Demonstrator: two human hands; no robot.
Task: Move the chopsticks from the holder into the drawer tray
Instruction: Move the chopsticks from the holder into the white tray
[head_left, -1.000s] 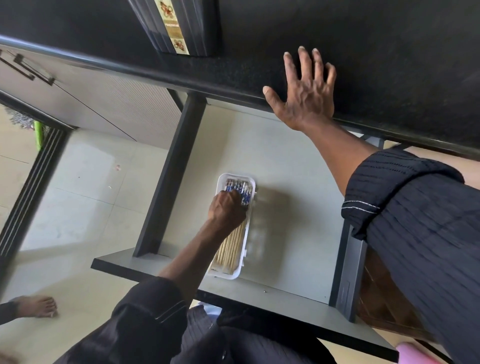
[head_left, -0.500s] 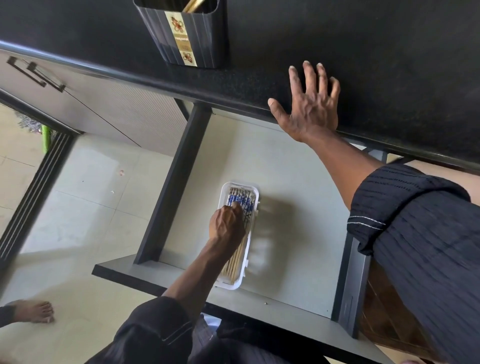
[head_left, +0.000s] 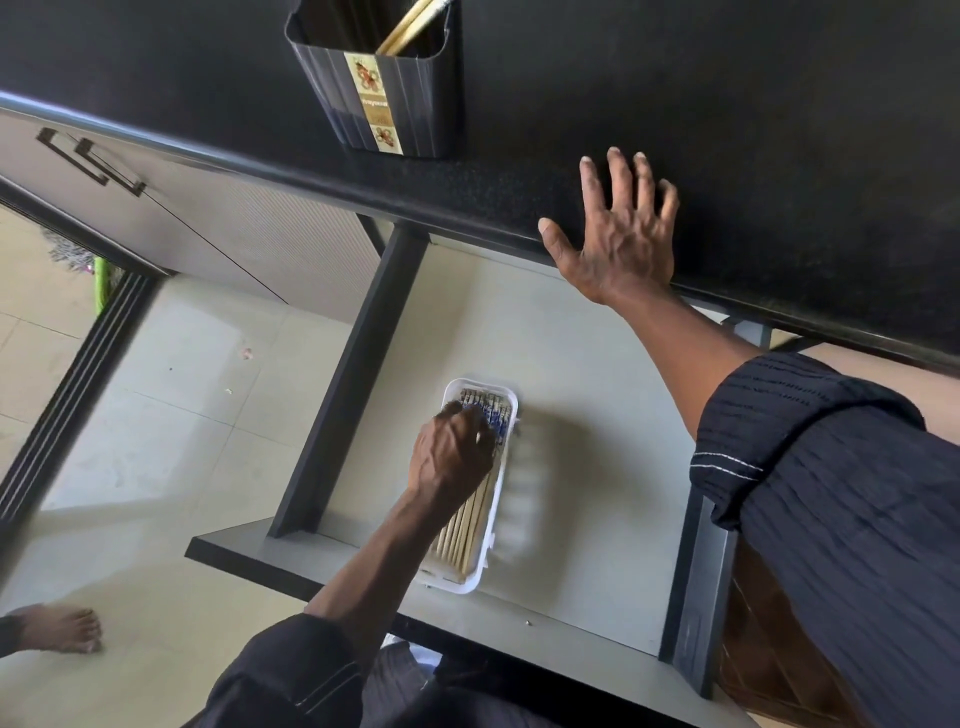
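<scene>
left hand (head_left: 452, 457) on chopsticks (head_left: 467, 525) in tray (head_left: 460, 586), 6 o'clock, fingers bent, cannot tell grip | right hand (head_left: 621, 244) flat, fingers spread, worktop (head_left: 779, 156) 1 o'clock | holder (head_left: 384, 88) 12 o'clock

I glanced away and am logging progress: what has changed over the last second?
Nothing taken up or let go. The left hand stays on the chopsticks in the white tray, fingers shifting slightly over their blue ends; a grip is unclear. The right hand stays flat on the countertop. The view tilted up, showing more of the holder.
</scene>
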